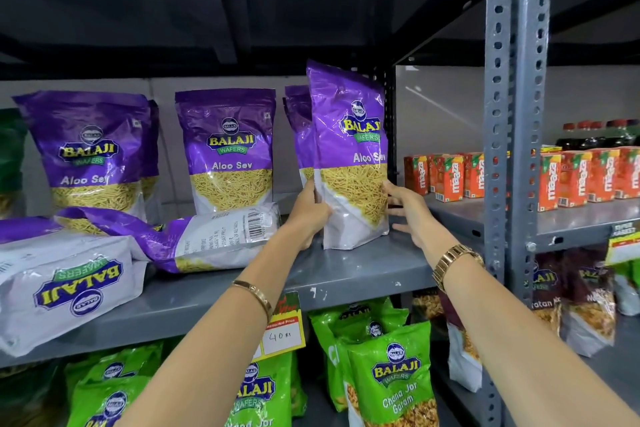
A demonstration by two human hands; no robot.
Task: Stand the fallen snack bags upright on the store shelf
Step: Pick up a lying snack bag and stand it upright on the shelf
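With the left hand (308,215) grasping the upright Aloo Sev bag (349,163) and the right hand (408,212) released beside it, square its base flat on the shelf (363,267) before letting go.

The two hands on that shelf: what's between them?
In the head view, an upright purple Aloo Sev bag stands between the left hand and right hand, both touching its lower sides.

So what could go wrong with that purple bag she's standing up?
The bag stands near the shelf front, leaning a little. If the left hand and right hand let go, it might tip forward and fall. Two fallen bags lie beside it; a bump could slide them off.
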